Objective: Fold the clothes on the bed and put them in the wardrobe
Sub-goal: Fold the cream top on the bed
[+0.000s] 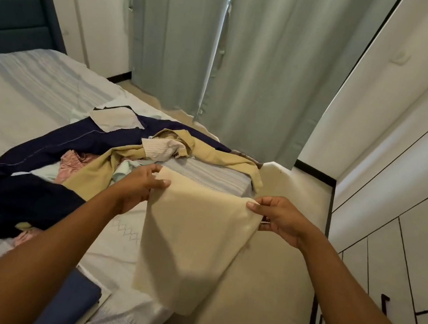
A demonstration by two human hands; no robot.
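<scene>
The bed (pixel 34 105), beside the closed wardrobe (pixel 403 163) on your right, carried the unfolded heap of clothes (pixel 68 155) within reach. You held the cream cloth (pixel 189 242) over the bed's edge so it hung flat for folding, your left hand (pixel 139 186) and right hand (pixel 279 217) each pinching a top corner.

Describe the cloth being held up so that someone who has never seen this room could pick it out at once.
From the bed, look to its corner beside the clothes heap. Just in front, the left hand and right hand pinch the top corners of a cream cloth hanging free. Unlike the darker tan garment in the heap, it is plain, pale and off the bed.
</scene>
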